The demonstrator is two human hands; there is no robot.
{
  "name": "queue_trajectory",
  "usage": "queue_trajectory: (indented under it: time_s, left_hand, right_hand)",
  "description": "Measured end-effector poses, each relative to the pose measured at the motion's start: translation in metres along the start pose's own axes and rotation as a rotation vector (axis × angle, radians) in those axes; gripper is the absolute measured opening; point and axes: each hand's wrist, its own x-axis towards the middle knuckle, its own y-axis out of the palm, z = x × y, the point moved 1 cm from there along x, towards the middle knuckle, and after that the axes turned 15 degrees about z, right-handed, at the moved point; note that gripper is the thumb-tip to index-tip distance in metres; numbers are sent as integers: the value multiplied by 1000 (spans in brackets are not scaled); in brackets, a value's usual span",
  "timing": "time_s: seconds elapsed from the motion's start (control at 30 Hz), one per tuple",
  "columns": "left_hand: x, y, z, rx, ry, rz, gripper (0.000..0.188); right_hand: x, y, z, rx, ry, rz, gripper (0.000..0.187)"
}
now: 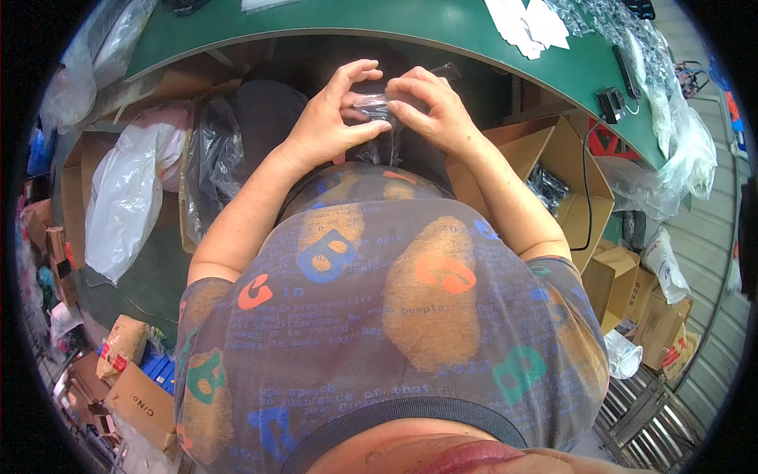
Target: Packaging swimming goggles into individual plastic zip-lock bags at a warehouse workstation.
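Observation:
Between my two hands, over my lap and just short of the table edge, is a small clear plastic bag (373, 108); what it contains, if anything, is too small to make out. My left hand (332, 118) grips its left side, thumb below and fingers curled above. On the other side, my right hand (434, 109) pinches the bag between thumb and forefinger. More crinkled clear film (387, 146) hangs below the hands against my dark clothing.
A green table (316, 20) curves across the front, with white papers (527, 25) and a black power adapter (610, 104) on it. Its black cable (587, 174) hangs past an open cardboard box (580, 170) at right. A white plastic bag (126, 197) drapes over a carton at left.

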Motion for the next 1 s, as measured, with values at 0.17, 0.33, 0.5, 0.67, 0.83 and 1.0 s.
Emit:
queue_trajectory:
  time_s: [0.17,0.33,0.5,0.67,0.83,1.0]
  left_hand:
    - [-1,0,1,-3,7,10,85]
    - [1,3,1,-16,15,16,86]
    - [0,1,-2,14,-10,10,85]
    - [1,5,-4,-28,14,30,86]
    - [3,5,-5,-8,18,21,87]
    - [2,7,-8,8,4,7,88]
  right_hand:
    - [6,-10,1,-122,-111,112,16]
    - [6,-7,-3,-179,-138,95,18]
    - [15,-17,7,37,-38,199,16]
    - [18,-12,-1,-59,-173,172,16]
    - [21,-14,0,14,-147,173,17]
    - [28,-14,9,122,-31,284,16]
